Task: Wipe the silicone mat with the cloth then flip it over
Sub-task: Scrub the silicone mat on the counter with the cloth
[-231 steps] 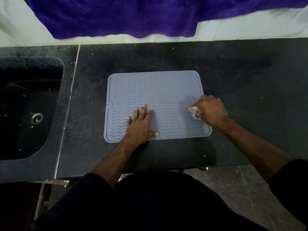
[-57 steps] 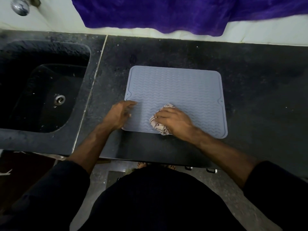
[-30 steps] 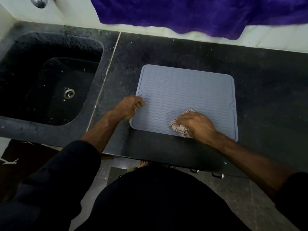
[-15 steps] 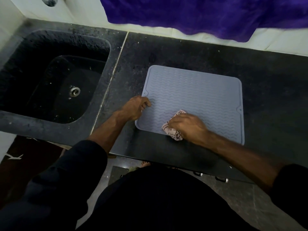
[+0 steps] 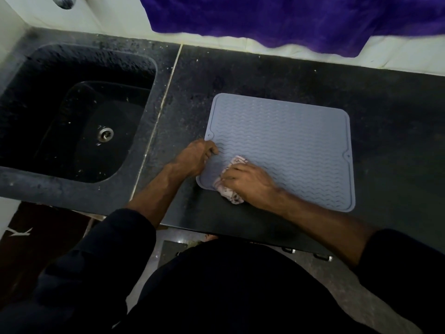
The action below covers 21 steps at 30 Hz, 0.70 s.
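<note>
A grey-blue silicone mat (image 5: 284, 145) with wavy ridges lies flat on the black counter (image 5: 385, 116). My right hand (image 5: 250, 183) grips a crumpled pale patterned cloth (image 5: 230, 189) and presses it on the mat's near left corner. My left hand (image 5: 196, 155) sits at the mat's left edge, its fingers curled over the rim and holding the mat down.
A black sink (image 5: 72, 126) with a metal drain (image 5: 105, 134) lies to the left. A purple cloth (image 5: 289, 18) hangs over the white wall at the back. A tap (image 5: 62, 1) shows at the top left. The counter's front edge runs just below my hands.
My right hand has slid the cloth leftwards along the mat's near edge to the near left corner. My left hand stays on the left rim. The camera view has shifted left.
</note>
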{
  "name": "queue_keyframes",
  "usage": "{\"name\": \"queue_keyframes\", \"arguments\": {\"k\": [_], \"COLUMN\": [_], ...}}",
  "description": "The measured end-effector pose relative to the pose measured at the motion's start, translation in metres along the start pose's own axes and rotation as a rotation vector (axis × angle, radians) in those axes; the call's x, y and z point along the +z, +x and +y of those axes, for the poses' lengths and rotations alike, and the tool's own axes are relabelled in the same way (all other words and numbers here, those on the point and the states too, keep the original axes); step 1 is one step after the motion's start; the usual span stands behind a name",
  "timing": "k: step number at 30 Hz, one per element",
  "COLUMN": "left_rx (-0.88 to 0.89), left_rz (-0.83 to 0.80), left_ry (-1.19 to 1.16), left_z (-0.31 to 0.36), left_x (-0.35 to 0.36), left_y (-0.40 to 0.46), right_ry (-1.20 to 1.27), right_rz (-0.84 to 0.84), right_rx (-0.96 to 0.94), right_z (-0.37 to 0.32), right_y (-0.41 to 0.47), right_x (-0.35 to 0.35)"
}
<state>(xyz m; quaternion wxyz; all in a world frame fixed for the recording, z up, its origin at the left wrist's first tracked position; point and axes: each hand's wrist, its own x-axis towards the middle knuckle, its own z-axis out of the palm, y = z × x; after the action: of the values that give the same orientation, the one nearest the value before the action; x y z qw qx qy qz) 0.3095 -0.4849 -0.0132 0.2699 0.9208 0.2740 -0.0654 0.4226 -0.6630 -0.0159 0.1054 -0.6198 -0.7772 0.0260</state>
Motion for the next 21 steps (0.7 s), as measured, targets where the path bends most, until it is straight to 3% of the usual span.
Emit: {"name": "queue_keyframes", "arguments": {"k": [5, 14, 21], "left_rx": [-0.021, -0.112, -0.131], "left_rz": [0.016, 0.008, -0.027], "left_ry": [0.022, 0.052, 0.026], "left_z": [0.0, 0.013, 0.014], "left_x": [0.005, 0.016, 0.014], "left_y": [-0.002, -0.007, -0.004], "right_ry": [-0.076, -0.001, -0.069], "right_rz": [-0.03, 0.004, 0.049], "right_rx": [0.063, 0.047, 0.145], "right_z": [0.029, 0.031, 0.056], "right_y": [-0.078, -0.063, -0.17], "right_x": [-0.018, -0.009, -0.039]}}
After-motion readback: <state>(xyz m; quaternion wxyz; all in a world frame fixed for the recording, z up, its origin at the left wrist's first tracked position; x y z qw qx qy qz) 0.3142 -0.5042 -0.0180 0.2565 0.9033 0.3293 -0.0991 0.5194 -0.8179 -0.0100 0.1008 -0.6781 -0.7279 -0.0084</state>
